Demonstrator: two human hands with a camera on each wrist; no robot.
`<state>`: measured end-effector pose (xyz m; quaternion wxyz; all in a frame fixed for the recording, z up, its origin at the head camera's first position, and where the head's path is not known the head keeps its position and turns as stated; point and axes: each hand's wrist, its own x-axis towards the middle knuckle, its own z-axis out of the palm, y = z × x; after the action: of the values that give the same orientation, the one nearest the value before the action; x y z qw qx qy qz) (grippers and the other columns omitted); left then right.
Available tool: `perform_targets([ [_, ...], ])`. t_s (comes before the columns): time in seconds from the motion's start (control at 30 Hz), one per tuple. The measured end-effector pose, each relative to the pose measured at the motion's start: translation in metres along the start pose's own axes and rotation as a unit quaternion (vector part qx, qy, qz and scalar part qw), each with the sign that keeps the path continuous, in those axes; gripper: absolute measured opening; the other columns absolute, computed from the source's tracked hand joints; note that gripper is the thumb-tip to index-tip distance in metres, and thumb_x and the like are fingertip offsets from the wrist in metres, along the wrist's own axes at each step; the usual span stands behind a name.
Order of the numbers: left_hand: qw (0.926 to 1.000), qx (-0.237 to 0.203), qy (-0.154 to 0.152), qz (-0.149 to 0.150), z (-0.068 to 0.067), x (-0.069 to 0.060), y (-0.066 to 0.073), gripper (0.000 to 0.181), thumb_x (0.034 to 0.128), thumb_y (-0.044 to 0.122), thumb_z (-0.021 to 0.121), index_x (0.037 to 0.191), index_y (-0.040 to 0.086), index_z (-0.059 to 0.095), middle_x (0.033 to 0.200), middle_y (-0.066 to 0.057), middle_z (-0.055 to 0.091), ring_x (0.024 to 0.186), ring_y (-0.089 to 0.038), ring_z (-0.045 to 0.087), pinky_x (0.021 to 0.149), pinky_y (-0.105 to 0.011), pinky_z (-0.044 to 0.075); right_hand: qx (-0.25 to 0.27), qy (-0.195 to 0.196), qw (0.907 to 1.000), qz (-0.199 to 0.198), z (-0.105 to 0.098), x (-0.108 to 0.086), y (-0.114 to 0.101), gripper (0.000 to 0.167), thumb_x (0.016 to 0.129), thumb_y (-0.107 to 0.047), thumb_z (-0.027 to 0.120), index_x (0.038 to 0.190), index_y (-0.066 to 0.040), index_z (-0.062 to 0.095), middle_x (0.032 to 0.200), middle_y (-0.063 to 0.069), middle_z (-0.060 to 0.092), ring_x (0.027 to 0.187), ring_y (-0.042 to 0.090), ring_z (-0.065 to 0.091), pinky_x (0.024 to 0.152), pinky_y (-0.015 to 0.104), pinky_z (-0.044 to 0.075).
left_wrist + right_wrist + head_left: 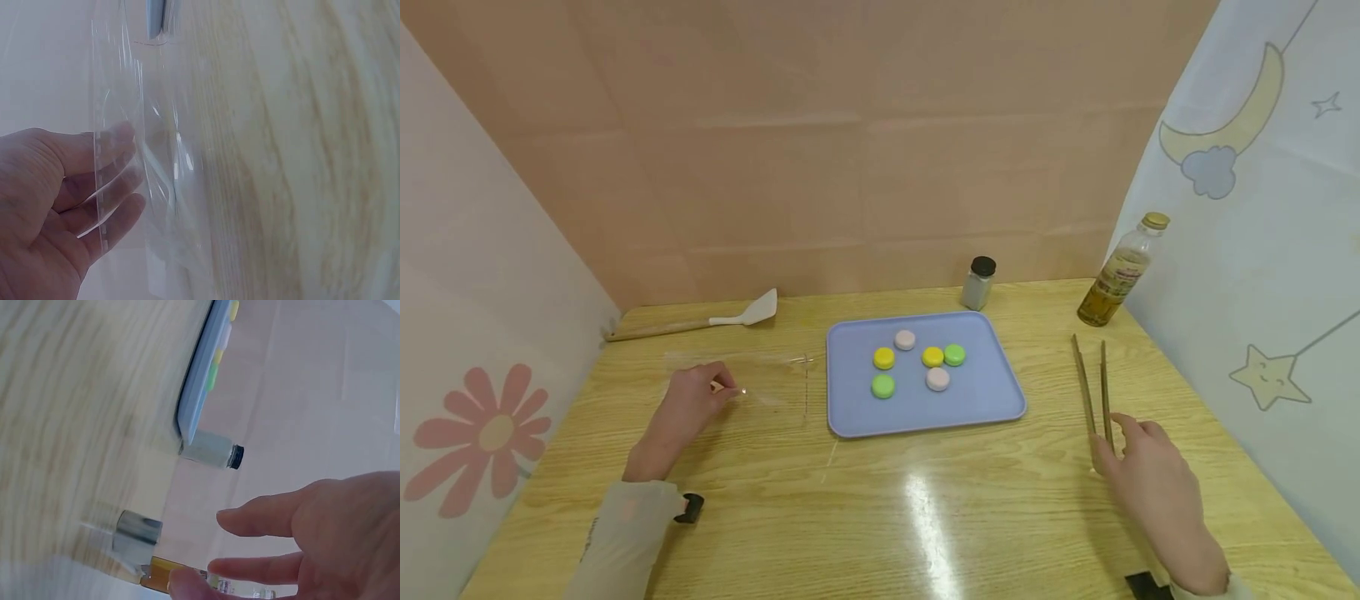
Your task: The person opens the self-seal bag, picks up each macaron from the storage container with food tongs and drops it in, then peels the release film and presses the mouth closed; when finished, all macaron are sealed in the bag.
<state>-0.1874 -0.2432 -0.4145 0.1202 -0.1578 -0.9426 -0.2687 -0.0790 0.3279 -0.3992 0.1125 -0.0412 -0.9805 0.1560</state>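
Note:
In the head view, my left hand [691, 406] pinches the edge of a clear plastic bag [782, 385] left of the tray. The left wrist view shows my left hand [37, 194] with its fingers seen through the clear film [172, 206]. My right hand [1157, 483] is over the near end of metal tongs [1083, 383], whose arms point toward the back. In the right wrist view, thumb and fingers of my right hand [331, 525] stand apart, near the tongs' shiny bent end [137, 531]; whether they touch the tongs I cannot tell.
A blue tray [925, 425] in the middle holds several yellow, green and pale pink round pieces. Behind it stands a black-capped jar [977, 287]. An oil bottle [1116, 279] stands at the back right. A white-headed spatula [758, 309] lies at the back left.

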Motion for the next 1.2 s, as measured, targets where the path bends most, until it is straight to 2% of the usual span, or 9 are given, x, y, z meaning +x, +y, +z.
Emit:
perform_targets([
  [0.23,0.9999,-0.009,-0.002,-0.007,0.000,-0.001,-0.001,0.013,0.0857,0.002,0.079,0.083,0.006,0.067,0.080,-0.007,0.070,0.050,-0.011,0.036,0.047,-0.026,0.034,-0.005,-0.043,0.9990,0.010,0.003,0.011,0.009,0.056,0.099,-0.023,0.062,0.130,0.021,0.048,0.110,0.045,0.052,0.087,0.057,0.059,0.060,0.060,0.053],
  [0.4,1.0000,-0.008,0.003,0.001,0.001,0.000,-0.002,0.015,0.0845,0.000,0.080,0.082,0.006,0.067,0.080,-0.007,0.070,0.051,-0.009,0.038,0.048,-0.025,0.035,-0.007,-0.080,0.9967,0.012,0.005,0.021,0.012,0.060,0.100,-0.024,0.061,0.128,0.026,0.044,0.109,0.048,0.052,0.088,0.058,0.059,0.061,0.059,0.054],
  [0.53,1.0000,0.000,0.007,0.002,0.001,0.001,0.000,0.016,0.0833,-0.002,0.080,0.081,0.006,0.067,0.080,-0.007,0.071,0.053,-0.009,0.042,0.050,-0.025,0.037,-0.004,-0.096,0.9954,0.008,0.010,0.029,0.012,0.060,0.100,-0.023,0.061,0.121,0.029,0.043,0.101,0.046,0.053,0.082,0.053,0.060,0.059,0.056,0.054],
  [0.73,1.0000,0.000,-0.004,-0.007,0.000,0.002,0.002,0.014,0.0859,-0.001,0.078,0.083,0.005,0.066,0.081,-0.007,0.070,0.051,-0.010,0.039,0.049,-0.026,0.036,0.005,-0.097,0.9953,0.005,0.013,0.039,0.012,0.051,0.099,-0.021,0.061,0.107,0.027,0.046,0.087,0.038,0.052,0.072,0.046,0.059,0.055,0.054,0.052],
  [0.97,1.0000,0.003,0.003,-0.003,0.000,0.003,0.002,0.016,0.0850,-0.001,0.079,0.081,0.007,0.066,0.080,-0.005,0.070,0.052,-0.011,0.041,0.050,-0.026,0.038,0.006,-0.114,0.9932,0.022,0.014,0.046,0.015,0.053,0.099,-0.024,0.061,0.108,0.026,0.045,0.090,0.039,0.050,0.074,0.048,0.058,0.056,0.056,0.052],
  [1.2,1.0000,0.004,-0.004,-0.007,0.001,0.004,0.001,0.018,0.0845,-0.002,0.079,0.080,0.009,0.065,0.082,-0.006,0.071,0.058,-0.012,0.047,0.053,-0.027,0.040,0.004,-0.123,0.9922,0.023,0.016,0.047,0.017,0.045,0.099,-0.021,0.061,0.098,0.023,0.049,0.087,0.037,0.049,0.069,0.043,0.056,0.054,0.052,0.051],
])
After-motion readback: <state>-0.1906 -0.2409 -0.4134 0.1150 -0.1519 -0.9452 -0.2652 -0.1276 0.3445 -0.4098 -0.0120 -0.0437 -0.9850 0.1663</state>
